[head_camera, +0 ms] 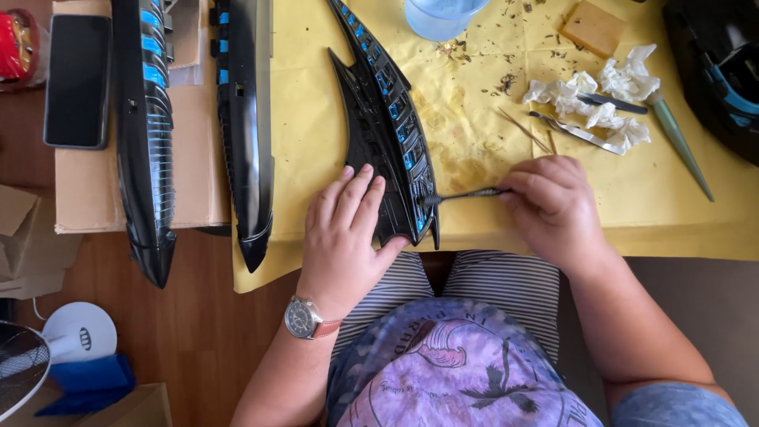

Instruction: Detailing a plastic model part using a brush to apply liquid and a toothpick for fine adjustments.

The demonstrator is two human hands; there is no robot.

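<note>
From the head camera, the left hand (345, 229) lies flat, fingers spread, pressing on the lower end of a long black plastic model hull piece with blue window panels (385, 126), which runs from twelve o'clock down to six o'clock across the yellow paper covering the bench (316, 95). The right hand (553, 202), at three o'clock from the hull piece, is closed around a thin dark metal tool (466, 194) whose tip touches the hull's right edge near its lower point. At nine o'clock two more long black hull sections (146, 142) lie on brown cardboard (87, 190), beside a black phone (77, 79). At one o'clock sit crumpled white tissues (601, 99), metal tweezers (577, 133) and a tan sponge block (593, 28).
</note>
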